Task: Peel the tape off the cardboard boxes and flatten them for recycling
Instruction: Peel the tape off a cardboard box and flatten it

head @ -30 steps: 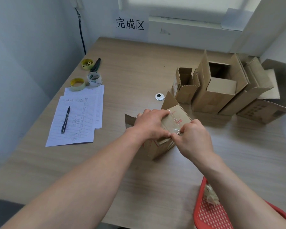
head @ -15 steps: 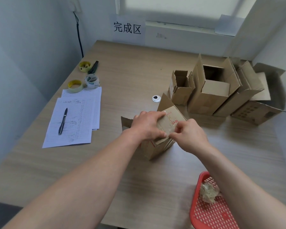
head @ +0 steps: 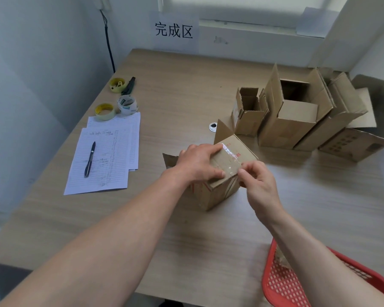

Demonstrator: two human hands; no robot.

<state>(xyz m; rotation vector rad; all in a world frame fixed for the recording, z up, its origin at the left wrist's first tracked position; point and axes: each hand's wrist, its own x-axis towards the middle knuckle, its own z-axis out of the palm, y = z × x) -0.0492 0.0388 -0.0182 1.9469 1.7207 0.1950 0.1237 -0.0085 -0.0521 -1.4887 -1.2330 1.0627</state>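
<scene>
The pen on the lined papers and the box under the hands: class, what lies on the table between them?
In the head view, only bare wooden table lies between the pen and the box; nothing else sits there.

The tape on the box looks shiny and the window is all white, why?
Head view: daylight glares off the clear tape on the box; the window is overexposed, washed white; the right hand looks slightly motion-blurred; wide-angle lens bends the edges.
</scene>
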